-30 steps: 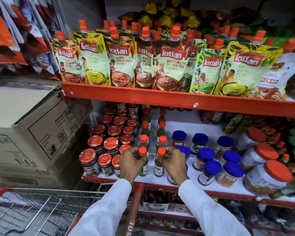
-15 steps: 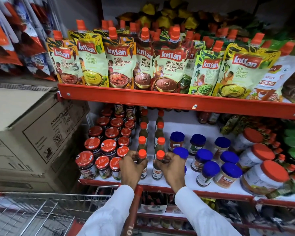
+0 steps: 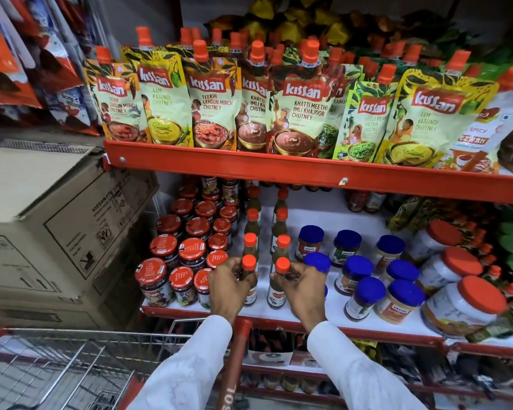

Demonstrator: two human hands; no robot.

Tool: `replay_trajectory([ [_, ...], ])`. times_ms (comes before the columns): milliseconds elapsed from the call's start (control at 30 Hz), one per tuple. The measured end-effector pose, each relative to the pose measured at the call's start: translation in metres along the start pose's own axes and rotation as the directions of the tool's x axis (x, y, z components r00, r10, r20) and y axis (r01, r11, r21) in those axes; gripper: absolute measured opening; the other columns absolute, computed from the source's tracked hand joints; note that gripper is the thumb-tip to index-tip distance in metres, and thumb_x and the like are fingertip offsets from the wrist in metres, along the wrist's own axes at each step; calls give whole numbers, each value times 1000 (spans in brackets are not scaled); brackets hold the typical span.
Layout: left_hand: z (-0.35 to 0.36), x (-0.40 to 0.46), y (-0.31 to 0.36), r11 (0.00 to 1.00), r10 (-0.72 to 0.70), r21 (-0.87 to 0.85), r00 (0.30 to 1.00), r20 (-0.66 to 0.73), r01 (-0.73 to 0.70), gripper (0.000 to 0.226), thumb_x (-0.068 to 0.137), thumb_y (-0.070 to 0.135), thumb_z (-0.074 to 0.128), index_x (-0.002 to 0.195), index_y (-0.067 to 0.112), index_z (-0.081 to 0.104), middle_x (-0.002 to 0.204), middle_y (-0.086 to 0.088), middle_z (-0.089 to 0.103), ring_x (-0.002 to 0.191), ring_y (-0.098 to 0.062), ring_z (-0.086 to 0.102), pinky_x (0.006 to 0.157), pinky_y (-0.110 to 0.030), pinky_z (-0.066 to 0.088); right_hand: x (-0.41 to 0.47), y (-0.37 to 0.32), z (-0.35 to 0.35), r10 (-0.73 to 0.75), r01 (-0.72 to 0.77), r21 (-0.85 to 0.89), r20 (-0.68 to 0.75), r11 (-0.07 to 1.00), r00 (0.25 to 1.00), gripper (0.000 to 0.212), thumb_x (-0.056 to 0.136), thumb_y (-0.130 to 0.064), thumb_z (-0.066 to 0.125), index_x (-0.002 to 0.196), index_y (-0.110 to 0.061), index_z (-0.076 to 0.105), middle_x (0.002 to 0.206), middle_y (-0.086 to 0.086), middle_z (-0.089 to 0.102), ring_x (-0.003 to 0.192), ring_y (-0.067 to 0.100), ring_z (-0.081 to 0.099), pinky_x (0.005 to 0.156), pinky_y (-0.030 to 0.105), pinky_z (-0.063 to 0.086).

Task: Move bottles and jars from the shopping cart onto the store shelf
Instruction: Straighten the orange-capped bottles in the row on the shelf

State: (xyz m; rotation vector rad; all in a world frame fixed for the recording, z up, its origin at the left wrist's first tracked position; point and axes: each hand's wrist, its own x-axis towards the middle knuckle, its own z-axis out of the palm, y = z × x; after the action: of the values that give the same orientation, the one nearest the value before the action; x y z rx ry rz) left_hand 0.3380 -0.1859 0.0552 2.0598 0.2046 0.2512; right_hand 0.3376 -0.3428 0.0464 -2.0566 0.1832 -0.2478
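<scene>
We cannot see the necks and shoulders of the two front sauce bottles, since the left hand (image 3: pixel 230 284) covers the left sauce bottle (image 3: pixel 249 294) and the right hand (image 3: pixel 301 287) covers the right sauce bottle (image 3: pixel 276 295), and their label print is too small to read. The shopping cart (image 3: pixel 71 359) is cut off by the bottom and left edges, so its contents stay unseen, while the cardboard box (image 3: pixel 57 229) runs off the left edge. At the far right the big red-lidded jars (image 3: pixel 462 303) smear into blur, and the lower shelf (image 3: pixel 279 380) stock is dark and indistinct
</scene>
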Motion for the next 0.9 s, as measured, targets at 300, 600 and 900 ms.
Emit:
replay_trajectory([
  [300,-1,0,0,1000,-18,-17,1000,16,18,27,71,14,85,96,18,75,81,9,75,73,2,66,67,-11,46,-2,-7,-3,6,-6,-8,28,1000,1000,14,74,-21,82,87,-19,77,79,-7,77,76,8,71,77,29,59],
  [600,1,-12,-4,1000,-7,-28,997,-75,5,61,69,20,88,125,18,63,124,0,69,117,-21,62,100,-40,53,-8,-14,-32,58,-55,-41,70,998,996,46,66,-10,88,109,-13,72,92,7,74,79,18,67,80,33,59],
  [900,70,-78,59,971,218,-77,971,-101,-227,16,77,12,73,86,25,67,83,8,65,72,-7,60,63,-16,46,-14,51,-166,100,-116,-128,-124,985,987,38,77,10,66,113,-4,70,100,2,72,79,11,66,63,0,47],
])
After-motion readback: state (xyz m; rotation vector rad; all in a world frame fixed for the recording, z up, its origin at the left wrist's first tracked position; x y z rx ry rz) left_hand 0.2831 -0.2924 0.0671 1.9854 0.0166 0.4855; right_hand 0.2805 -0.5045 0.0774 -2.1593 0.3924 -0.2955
